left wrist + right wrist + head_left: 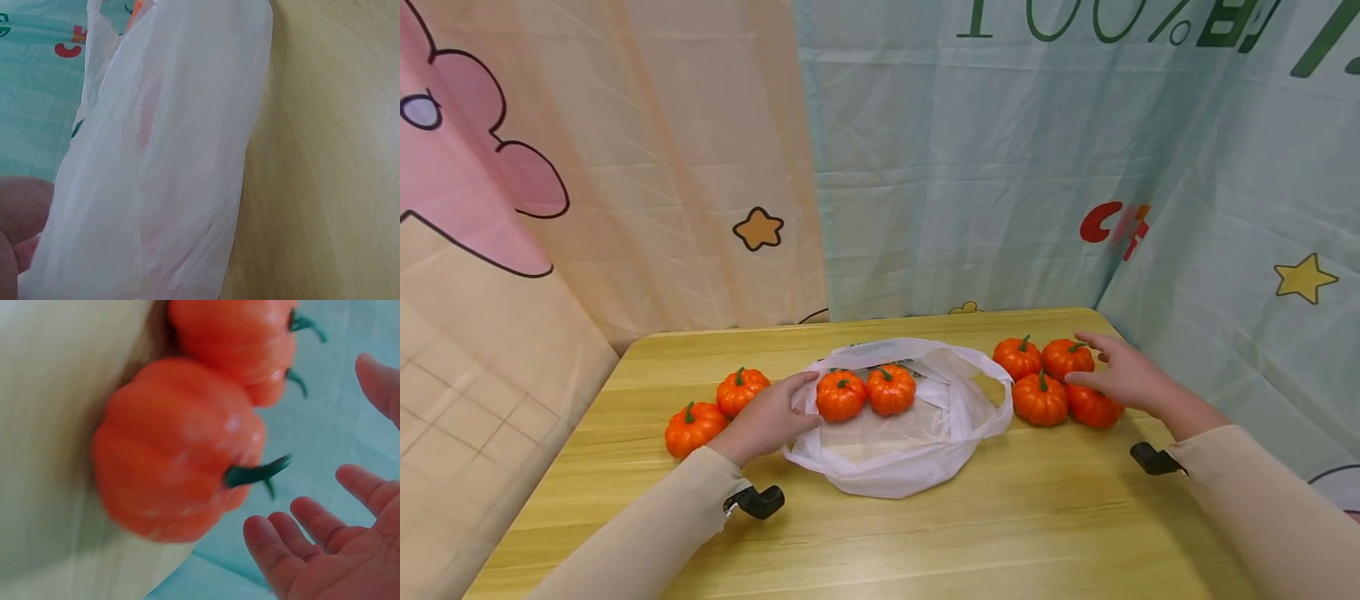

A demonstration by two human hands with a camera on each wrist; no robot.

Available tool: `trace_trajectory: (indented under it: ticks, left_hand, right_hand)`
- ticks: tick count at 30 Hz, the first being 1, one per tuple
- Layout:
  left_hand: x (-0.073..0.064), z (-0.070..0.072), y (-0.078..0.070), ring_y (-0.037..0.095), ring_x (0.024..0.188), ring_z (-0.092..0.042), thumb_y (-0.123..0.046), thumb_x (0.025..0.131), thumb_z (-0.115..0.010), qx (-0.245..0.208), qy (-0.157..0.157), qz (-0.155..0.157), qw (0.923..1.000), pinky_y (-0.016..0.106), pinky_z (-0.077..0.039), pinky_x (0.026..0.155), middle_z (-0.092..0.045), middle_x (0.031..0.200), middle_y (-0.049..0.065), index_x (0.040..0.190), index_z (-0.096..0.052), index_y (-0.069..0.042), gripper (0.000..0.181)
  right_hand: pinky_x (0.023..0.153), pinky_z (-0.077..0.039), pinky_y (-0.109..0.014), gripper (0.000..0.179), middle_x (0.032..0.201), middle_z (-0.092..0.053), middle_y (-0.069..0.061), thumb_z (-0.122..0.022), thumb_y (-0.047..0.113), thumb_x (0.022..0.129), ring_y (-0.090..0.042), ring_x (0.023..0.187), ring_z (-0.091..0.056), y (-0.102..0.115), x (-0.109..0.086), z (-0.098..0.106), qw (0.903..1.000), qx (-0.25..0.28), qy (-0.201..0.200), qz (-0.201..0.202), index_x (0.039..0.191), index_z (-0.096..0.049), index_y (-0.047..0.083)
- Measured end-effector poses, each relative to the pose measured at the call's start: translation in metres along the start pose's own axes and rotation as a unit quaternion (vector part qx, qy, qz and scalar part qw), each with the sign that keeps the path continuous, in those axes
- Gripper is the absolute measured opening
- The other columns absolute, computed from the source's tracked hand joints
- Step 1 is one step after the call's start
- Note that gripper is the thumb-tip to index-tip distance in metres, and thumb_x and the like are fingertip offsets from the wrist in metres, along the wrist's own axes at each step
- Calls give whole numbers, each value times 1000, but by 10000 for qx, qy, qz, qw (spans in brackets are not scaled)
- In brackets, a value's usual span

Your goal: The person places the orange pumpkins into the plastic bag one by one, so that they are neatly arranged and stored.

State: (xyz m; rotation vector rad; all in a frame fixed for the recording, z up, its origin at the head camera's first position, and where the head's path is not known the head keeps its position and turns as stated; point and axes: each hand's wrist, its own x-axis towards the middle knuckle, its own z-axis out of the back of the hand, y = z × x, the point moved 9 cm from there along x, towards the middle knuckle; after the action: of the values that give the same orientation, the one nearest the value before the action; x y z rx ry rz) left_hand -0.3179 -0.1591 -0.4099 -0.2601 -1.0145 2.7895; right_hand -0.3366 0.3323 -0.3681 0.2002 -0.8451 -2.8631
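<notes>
A white plastic bag (895,479) lies with its mouth spread wide, and two small orange pumpkins (841,395) with green stems sit side by side in it. My left hand (778,419) is at the bag's left rim, fingertips and thumb spread right beside the nearer pumpkin. In the left wrist view the bag's side (162,156) hides most of that hand. Over on the right, my right hand (1123,375) reaches across a cluster of several orange pumpkins (1040,400). Its fingers (272,550) are spread and hold nothing, close to a pumpkin (175,450).
Two more orange pumpkins (694,429) rest on the wooden table (925,550) left of the bag, by my left forearm. Printed curtains (925,183) hang behind the table's back edge and along both sides. Each sleeve has a black wrist device (760,502) below it.
</notes>
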Motion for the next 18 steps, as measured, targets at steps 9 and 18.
trace_trajectory:
  ticks: [9, 18]
  left_hand:
    - [0, 0, 0, 28, 106, -59, -25, 93, -80, -1, -12, -50, 10000, 29, -52, 65, -52, 158, 17, 158, -49, -17, 73]
    - [0, -2, 2, 24, 90, -59, -24, 93, -80, -65, 37, -32, 10000, 31, -48, 60, -53, 157, 18, 158, -48, -17, 74]
  right_hand:
    - [104, -43, -75, 91, 158, -29, -45, -77, 35, 96, -70, 134, -36, -23, -8, -6, 9996, -42, 266, 11, 160, -28, -8]
    - [107, -40, -75, 96, 156, -30, -46, -78, 39, 94, -69, 135, -37, -41, -12, -12, 9991, -43, 413, -125, 159, -28, -10]
